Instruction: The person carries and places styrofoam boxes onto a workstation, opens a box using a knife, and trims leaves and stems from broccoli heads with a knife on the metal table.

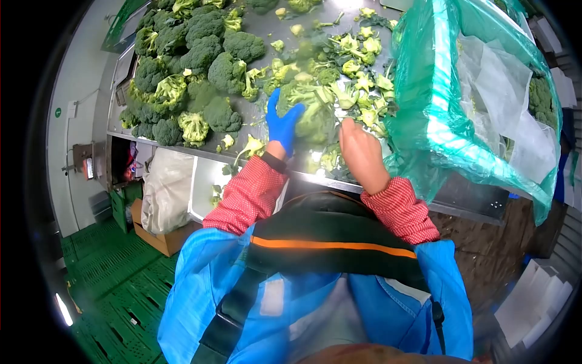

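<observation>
My left hand (283,124), in a blue glove, has its fingers apart at the table's near side. Just right of it is a motion-blurred broccoli piece (314,121); whether they touch is unclear. My right hand (361,151) is bare and closed, its fingertips beside the trimmed pieces; what it grips is too blurred to make out. Dark green broccoli heads (197,54) are heaped at the table's left. Pale cut stems and small florets (367,82) lie scattered at the centre and right.
A crate lined with green plastic (445,121) stands at the right, with clear film (500,76) and broccoli inside. The metal table edge (212,155) runs before me. Below left are a white bin (203,182), a cardboard box (160,239) and green pallets (115,273).
</observation>
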Tool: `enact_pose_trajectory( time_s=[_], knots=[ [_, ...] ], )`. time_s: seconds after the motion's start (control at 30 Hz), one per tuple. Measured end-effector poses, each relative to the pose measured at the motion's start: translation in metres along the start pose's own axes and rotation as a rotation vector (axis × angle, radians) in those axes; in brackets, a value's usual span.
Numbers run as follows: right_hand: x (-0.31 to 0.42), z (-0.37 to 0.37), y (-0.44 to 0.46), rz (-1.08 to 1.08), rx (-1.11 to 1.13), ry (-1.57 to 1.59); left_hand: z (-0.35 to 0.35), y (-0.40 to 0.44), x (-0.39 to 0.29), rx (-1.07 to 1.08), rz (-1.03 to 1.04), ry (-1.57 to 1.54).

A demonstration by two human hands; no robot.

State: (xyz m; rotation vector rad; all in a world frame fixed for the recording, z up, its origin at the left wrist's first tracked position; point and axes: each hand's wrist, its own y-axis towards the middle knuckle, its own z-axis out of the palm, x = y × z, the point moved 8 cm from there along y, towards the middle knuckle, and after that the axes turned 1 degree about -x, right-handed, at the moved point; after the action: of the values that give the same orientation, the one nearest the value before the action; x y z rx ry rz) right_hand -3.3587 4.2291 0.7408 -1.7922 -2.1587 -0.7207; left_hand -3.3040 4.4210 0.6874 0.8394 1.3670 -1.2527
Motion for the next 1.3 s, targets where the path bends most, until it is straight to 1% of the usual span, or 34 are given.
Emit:
enact_pose_trajectory(
  time_s=[0.03, 0.1, 0.2, 0.23, 0.3, 0.33, 0.37, 0.43, 0.47, 0.5, 0.57, 0.67, 0.73, 0.8, 0.83, 0.9, 0.97, 1.03, 1.13, 1.23, 1.27, 1.3],
  knots=[
    [-0.001, 0.003, 0.002, 0.009, 0.017, -0.015, 0.003, -0.002, -0.003, -0.002, 0.000, -0.013],
    [-0.003, 0.009, 0.006, 0.023, 0.056, -0.046, -0.002, 0.003, 0.000, -0.030, 0.095, 0.125],
    [-0.014, 0.027, 0.016, 0.040, 0.054, -0.048, -0.001, 0.002, -0.002, -0.046, 0.261, 0.308],
    [-0.023, 0.040, 0.019, 0.065, 0.098, -0.068, 0.001, -0.004, -0.005, -0.048, 0.315, 0.367],
    [-0.039, 0.056, 0.036, 0.114, 0.151, -0.112, 0.019, -0.021, -0.023, 0.082, 0.539, 0.445],
    [-0.034, 0.051, 0.038, 0.087, 0.088, -0.011, 0.016, -0.008, -0.018, 0.109, 0.436, 0.231],
    [-0.033, 0.052, 0.029, 0.098, 0.106, 0.055, 0.005, -0.010, -0.003, 0.117, 0.296, 0.023],
    [-0.032, 0.041, 0.028, 0.130, 0.106, 0.186, 0.010, -0.013, -0.019, 0.295, 0.116, -0.216],
    [-0.038, 0.031, 0.023, 0.242, 0.100, 0.387, 0.003, -0.013, -0.022, 0.318, 0.075, -0.215],
    [-0.038, 0.023, 0.020, 0.252, 0.106, 0.395, -0.003, -0.012, -0.025, 0.311, 0.034, -0.226],
    [-0.037, 0.007, 0.016, 0.271, 0.107, 0.409, -0.015, -0.009, -0.026, 0.333, 0.002, -0.356],
    [-0.012, -0.021, 0.012, 0.111, 0.034, 0.330, -0.022, -0.019, -0.022, 0.326, -0.179, -0.497],
    [0.005, -0.033, 0.007, 0.016, -0.009, 0.253, -0.018, -0.020, -0.029, 0.276, -0.145, -0.479],
    [0.020, -0.040, 0.000, -0.053, -0.055, 0.170, -0.001, -0.019, -0.042, 0.283, -0.080, -0.402],
    [0.022, -0.035, -0.002, -0.062, -0.045, 0.122, -0.003, -0.017, -0.031, 0.247, -0.117, -0.360],
    [0.023, -0.024, -0.007, -0.076, -0.027, 0.024, -0.006, -0.017, -0.010, 0.114, -0.127, -0.224],
    [0.016, -0.015, -0.008, -0.058, 0.006, -0.036, 0.003, -0.023, 0.004, 0.070, -0.180, -0.238],
    [0.002, -0.001, -0.010, -0.046, 0.037, -0.056, 0.014, -0.035, 0.000, 0.044, -0.189, -0.179],
    [-0.006, 0.001, -0.014, 0.004, 0.046, -0.122, 0.019, -0.037, 0.002, 0.013, -0.097, -0.078],
    [-0.017, 0.008, -0.010, 0.052, 0.094, -0.081, 0.009, -0.025, 0.021, -0.046, 0.009, 0.100],
    [-0.025, 0.017, -0.005, 0.036, 0.098, -0.055, 0.008, -0.022, 0.027, -0.038, 0.007, 0.088],
    [-0.036, 0.034, -0.001, 0.023, 0.110, -0.025, 0.011, -0.028, 0.021, -0.007, 0.074, 0.170]
  ],
)
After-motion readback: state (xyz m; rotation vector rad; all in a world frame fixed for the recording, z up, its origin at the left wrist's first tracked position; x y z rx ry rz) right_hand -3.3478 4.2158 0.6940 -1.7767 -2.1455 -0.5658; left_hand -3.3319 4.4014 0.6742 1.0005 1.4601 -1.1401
